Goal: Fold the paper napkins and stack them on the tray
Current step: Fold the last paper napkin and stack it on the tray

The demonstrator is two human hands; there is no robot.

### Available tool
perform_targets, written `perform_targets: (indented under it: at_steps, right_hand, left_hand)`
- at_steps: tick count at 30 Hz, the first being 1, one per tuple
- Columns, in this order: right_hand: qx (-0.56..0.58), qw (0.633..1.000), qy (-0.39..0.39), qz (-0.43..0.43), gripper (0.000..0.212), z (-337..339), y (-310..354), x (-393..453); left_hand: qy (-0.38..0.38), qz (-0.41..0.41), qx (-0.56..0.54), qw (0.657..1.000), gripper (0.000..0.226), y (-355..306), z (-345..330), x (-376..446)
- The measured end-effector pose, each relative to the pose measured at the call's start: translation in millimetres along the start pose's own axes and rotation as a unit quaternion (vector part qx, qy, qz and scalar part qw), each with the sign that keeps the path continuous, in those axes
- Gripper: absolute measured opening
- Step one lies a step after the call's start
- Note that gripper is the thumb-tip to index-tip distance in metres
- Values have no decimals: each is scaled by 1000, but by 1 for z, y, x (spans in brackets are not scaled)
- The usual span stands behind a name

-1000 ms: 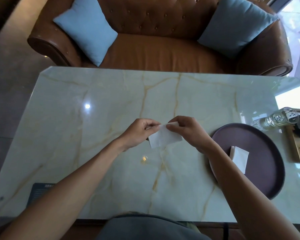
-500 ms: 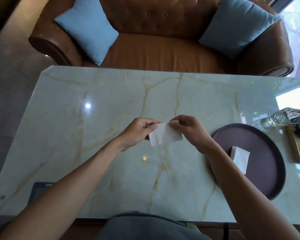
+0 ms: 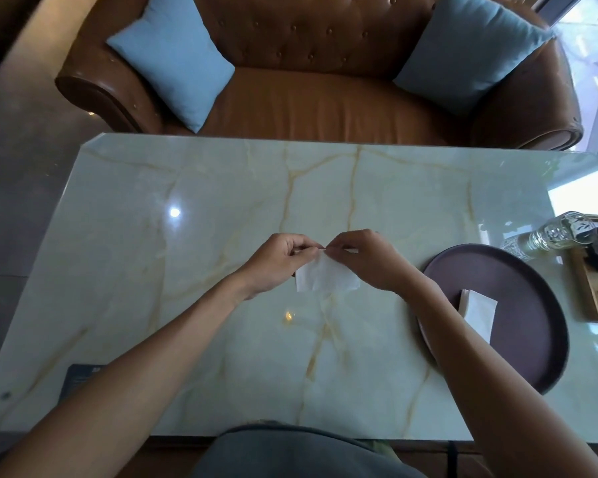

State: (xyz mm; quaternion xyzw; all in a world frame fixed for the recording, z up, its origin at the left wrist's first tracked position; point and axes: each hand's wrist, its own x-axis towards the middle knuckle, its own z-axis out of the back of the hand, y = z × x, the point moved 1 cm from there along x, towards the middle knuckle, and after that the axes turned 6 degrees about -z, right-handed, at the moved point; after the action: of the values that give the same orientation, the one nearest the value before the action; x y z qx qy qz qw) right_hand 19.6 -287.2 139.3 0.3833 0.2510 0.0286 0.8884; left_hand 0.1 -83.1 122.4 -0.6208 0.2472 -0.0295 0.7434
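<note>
White paper is pinched between both hands over the middle of the table: the left hand (image 3: 279,262) and the right hand (image 3: 363,258) meet fingertip to fingertip at the top edge of a paper napkin (image 3: 325,278), each with thumb and fingers curled onto it, while the rest of the sheet hangs below them, just above or on the marble table (image 3: 187,305); I cannot tell which. It looks partly folded, a small rectangle with a slack lower right corner, so this fold seems to be in hand rather than finished. To the right, partly behind the right forearm, a round dark tray (image 3: 532,288) carries a folded napkin (image 3: 479,312), perhaps more than one layered. At least one is therefore done; this one awaits stacking. No unfolded supply shows, so how many remain is unknown.
</note>
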Motion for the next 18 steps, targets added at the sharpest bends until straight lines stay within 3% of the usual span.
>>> perform_targets:
  at_steps: [9,14,18]
  right_hand:
    - [-15,1000,5,-10,15,13,-8,3]
    - [76,997,4,6,21,27,-23,-2]
    - [158,986,-50,-27,16,32,-36,-8]
  left_hand:
    - [-43,-10,15,999,19,5,4,2]
    - [-46,-6,-41,998,20,0,1,2]
    - [-56,-13,-42,997,20,-1,-1,7]
